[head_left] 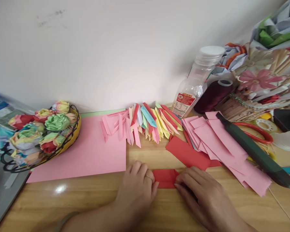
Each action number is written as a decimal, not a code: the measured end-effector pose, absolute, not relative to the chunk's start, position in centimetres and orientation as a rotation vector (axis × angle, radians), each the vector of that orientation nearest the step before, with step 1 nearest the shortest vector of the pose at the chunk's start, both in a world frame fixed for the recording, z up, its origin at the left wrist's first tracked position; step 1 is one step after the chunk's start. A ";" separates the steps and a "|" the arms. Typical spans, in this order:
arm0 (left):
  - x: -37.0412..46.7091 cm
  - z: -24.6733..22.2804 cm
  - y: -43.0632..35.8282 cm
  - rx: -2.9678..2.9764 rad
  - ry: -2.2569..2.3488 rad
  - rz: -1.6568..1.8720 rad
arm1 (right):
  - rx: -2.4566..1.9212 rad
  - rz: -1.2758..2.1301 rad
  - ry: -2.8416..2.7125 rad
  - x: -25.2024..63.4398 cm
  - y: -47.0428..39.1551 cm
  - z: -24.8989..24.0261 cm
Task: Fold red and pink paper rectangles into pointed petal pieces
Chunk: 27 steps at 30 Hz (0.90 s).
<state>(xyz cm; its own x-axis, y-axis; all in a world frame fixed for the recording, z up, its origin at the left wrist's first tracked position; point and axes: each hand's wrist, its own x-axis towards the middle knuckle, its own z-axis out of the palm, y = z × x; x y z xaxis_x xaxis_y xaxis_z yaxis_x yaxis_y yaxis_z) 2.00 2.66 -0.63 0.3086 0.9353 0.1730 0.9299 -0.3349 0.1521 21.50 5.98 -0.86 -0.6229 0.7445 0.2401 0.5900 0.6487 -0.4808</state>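
Observation:
A small red paper strip lies on the wooden table between my two hands, with a fold line along its length and a folded corner at the right end. My left hand, with a ring on one finger, grips the strip's left end, its fingers curled. At the right end, my right hand pinches the paper between thumb and fingers. Just behind the strip are flat red paper pieces. Beyond them stands a row of folded paper pieces in pink, red, yellow and blue.
A yellow basket of paper flowers sits on a large pink sheet at left. To the right lie stacked pink strips, a dark green cutter and red-handled scissors. A clear bottle and purple thread spool stand by the wall.

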 end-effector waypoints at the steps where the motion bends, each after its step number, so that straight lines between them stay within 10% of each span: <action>1: 2.0 -0.6 2.6 2.529 1.798 0.353 | -1.051 0.507 -2.449 21.5 6.0 -0.8; 27: -0.2 -0.8 0.0 3.105 1.211 0.352 | -0.739 -0.232 -2.760 22.1 1.2 0.0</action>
